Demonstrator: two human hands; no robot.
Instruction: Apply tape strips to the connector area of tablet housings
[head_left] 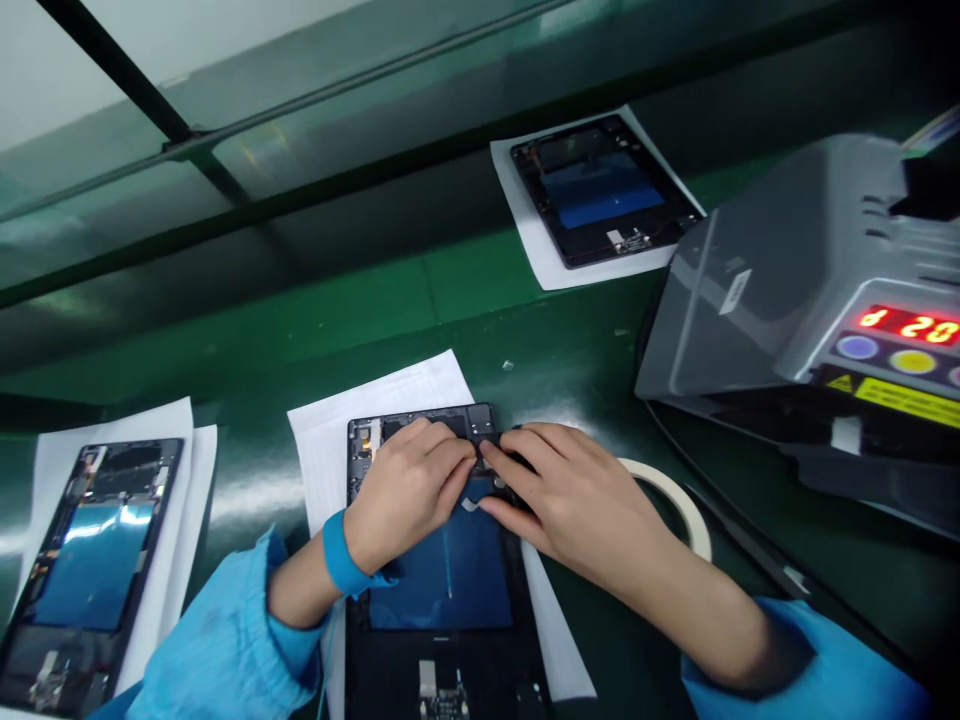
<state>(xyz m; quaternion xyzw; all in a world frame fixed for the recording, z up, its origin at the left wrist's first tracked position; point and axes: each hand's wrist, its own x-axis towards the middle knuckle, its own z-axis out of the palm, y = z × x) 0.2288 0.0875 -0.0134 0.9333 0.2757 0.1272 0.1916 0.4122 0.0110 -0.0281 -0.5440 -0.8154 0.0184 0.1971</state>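
An opened tablet (pixel 442 655) with a blue battery (pixel 457 570) lies beneath both my hands. My left hand (pixel 409 485) is at its upper part, thumb and forefinger pinched together; whatever is between the tips is too small to make out. A blue band (pixel 343 560) circles that wrist. From the right comes my right hand (pixel 559 480), its forefinger touching the tablet's top right area beside the left fingertips. Its thumb is apart from the forefinger, near a small pale tab (pixel 471 504) on the battery's upper edge. White paper (pixel 322 445) lies under the tablet.
Another opened tablet (pixel 97 570) rests on paper at the left, and one more (pixel 600 190) at the back. A grey tape dispenser (pixel 780 270) with a red display stands at the right. A cream tape roll (pixel 679 505) lies near my right forearm, on the green bench (pixel 570 340).
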